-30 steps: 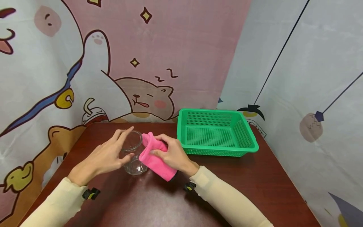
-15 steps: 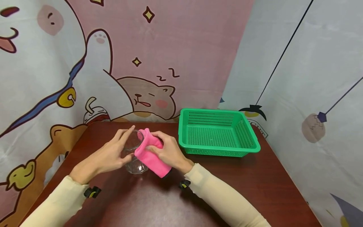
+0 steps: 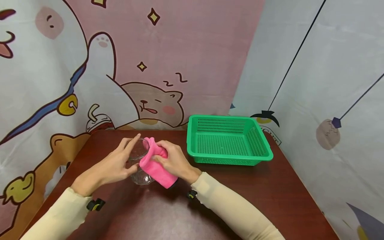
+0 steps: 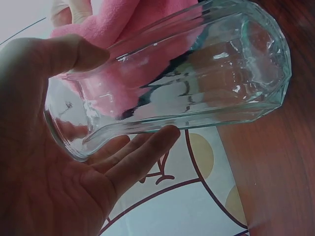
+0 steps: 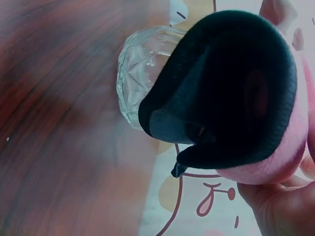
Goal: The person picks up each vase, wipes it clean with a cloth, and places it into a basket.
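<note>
Behind the jar [image 3: 141, 179] and pink fabric [image 3: 160, 171], backdrop [image 3: 207, 60] reads "ZZ".

green basket [image 3: 223, 145], rear right | reddish-brown table [image 3: 264, 186] beneath | cartoon backdrop [image 3: 198, 50] behind

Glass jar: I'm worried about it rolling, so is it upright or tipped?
Upright, or very nearly: in the head view the glass jar has its round rim uppermost and its base down toward the table.

over the last second the right hand [image 3: 173, 160] has carried the pink cloth [image 3: 157, 170] leftward, and in the head view it now hides more of the jar's [image 3: 138, 176] right side.
</note>
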`<action>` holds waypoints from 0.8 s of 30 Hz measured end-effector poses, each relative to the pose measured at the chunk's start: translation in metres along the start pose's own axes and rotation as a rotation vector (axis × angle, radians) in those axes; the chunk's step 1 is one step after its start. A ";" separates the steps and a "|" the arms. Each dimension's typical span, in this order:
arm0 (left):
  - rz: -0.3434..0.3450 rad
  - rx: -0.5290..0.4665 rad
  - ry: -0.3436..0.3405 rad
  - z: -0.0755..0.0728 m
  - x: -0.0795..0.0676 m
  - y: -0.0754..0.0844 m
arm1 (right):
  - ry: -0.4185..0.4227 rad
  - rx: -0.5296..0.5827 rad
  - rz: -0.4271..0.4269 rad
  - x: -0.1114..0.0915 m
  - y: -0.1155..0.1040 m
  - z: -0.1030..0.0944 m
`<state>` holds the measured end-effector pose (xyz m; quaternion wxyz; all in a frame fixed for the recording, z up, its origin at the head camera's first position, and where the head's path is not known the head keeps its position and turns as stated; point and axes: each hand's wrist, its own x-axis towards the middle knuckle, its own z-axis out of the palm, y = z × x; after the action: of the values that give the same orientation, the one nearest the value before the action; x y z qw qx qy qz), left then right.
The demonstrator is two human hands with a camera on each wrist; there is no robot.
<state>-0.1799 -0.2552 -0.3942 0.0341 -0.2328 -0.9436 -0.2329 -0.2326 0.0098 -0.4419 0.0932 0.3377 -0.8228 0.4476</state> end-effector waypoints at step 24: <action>-0.020 -0.032 -0.022 0.000 -0.001 -0.001 | -0.189 -0.150 0.022 -0.002 0.017 0.010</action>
<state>-0.1794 -0.2567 -0.3949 0.0179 -0.2263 -0.9424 -0.2458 -0.2403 0.0088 -0.4597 0.0353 0.3612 -0.8628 0.3520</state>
